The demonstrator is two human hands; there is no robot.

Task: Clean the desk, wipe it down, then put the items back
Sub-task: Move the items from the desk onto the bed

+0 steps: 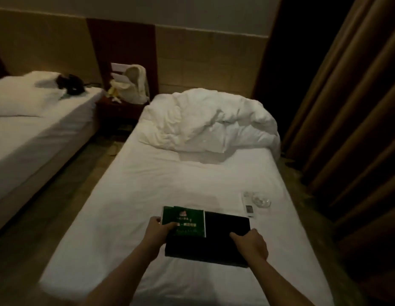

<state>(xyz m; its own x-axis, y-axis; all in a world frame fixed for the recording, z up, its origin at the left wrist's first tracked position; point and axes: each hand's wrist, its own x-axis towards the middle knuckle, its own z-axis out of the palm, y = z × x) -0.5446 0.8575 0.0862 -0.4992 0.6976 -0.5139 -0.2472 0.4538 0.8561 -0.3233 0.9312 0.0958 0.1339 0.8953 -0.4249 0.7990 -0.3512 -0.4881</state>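
Observation:
A flat black tray or folder (216, 244) lies on the near end of the white bed (148, 184). A green booklet with pale print (187, 217) lies over its left part. My left hand (159, 231) grips the left edge of the booklet and tray, thumb on top of the booklet. My right hand (250, 242) holds the tray's right side, fingers curled over its top. A white remote control (248, 205) and a clear glass ashtray (261, 200) lie on the sheet just beyond the tray, to the right.
A crumpled white duvet (214, 124) is heaped at the head of this bed. A second bed (37, 129) stands at left with a black object (70, 83) on it. Between them is a dark nightstand (119, 109) bearing a cream bag (134, 85). Brown curtains (357, 107) hang at right.

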